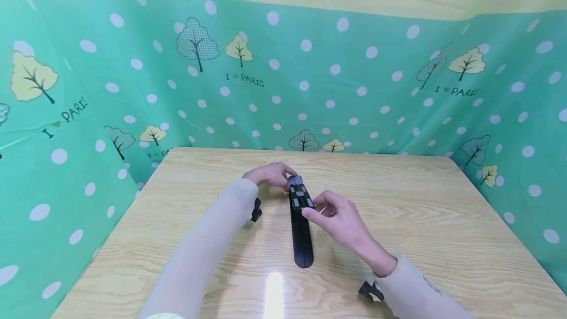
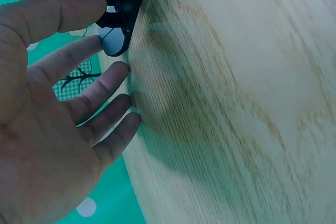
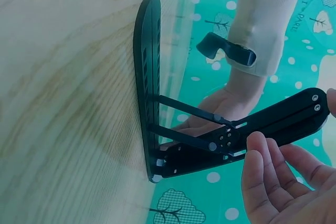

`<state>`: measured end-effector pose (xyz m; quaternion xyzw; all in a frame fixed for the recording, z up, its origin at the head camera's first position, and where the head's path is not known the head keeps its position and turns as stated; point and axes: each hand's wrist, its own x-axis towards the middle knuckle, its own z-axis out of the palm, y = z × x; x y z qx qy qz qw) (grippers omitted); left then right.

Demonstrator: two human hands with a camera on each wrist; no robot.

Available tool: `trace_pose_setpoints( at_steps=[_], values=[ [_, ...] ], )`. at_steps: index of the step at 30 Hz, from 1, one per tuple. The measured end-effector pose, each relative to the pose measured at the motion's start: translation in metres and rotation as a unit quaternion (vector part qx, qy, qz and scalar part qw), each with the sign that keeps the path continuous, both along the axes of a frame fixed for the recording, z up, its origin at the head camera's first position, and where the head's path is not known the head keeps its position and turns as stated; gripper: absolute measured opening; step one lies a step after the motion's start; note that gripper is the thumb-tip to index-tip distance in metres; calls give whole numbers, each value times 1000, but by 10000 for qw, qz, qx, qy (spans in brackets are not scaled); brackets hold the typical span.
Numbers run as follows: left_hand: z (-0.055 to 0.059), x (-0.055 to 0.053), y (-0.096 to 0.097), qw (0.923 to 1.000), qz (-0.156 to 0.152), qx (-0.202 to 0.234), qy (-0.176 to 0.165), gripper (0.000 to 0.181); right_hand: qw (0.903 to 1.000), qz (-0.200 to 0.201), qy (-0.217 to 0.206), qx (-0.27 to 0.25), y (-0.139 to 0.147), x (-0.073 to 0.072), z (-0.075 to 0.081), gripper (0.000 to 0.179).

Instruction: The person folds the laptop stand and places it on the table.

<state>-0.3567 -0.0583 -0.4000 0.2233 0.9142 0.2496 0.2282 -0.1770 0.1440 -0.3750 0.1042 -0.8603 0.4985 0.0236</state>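
Observation:
A black folding laptop stand (image 1: pixel 303 242) with grey pads sits on the wooden table, its long base flat. Its upper arm (image 3: pixel 286 116) is raised at an angle, joined to the base by two thin struts (image 3: pixel 191 109), as the right wrist view shows. My right hand (image 1: pixel 338 218) pinches the arm's raised end between thumb and fingers. At the far hinge end, my left hand (image 1: pixel 271 175) holds the stand with thumb and index finger. In the left wrist view the other fingers of that hand (image 2: pixel 52 124) are extended beside the hinge, just above the table.
The wooden table (image 1: pixel 398 181) reaches back to a green dotted curtain (image 1: pixel 310 73) printed with trees. The curtain also hangs along the left and right sides. Dark straps (image 3: pixel 226 48) are on both wrists. A bright light reflection lies on the near tabletop.

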Motion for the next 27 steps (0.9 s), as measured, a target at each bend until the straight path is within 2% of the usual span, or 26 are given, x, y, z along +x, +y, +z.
trace_pose_setpoints(
  at_steps=[8, 14, 21, 24, 27],
  values=[
    [-4, 4, 1, 9998, -65, 30, 197, 68, 10000, 63, -31, -17, 2, -1, 0, 33],
    [-5, 13, -3, 9987, -154, 53, 476, 68, 9994, 214, 135, -243, 8, -9, -2, 36],
    [-5, 38, -15, 9943, 146, 263, 1023, 64, 9933, 454, -86, -1060, 16, -27, -7, 39],
    [-4, 51, -16, 9902, 375, 572, 1221, 59, 9929, 424, -134, -1106, 21, -33, -14, 34],
    [-4, 64, -16, 9851, 677, 974, 1247, 51, 9928, 356, -295, -1102, 23, -39, -19, 30]
  ],
)
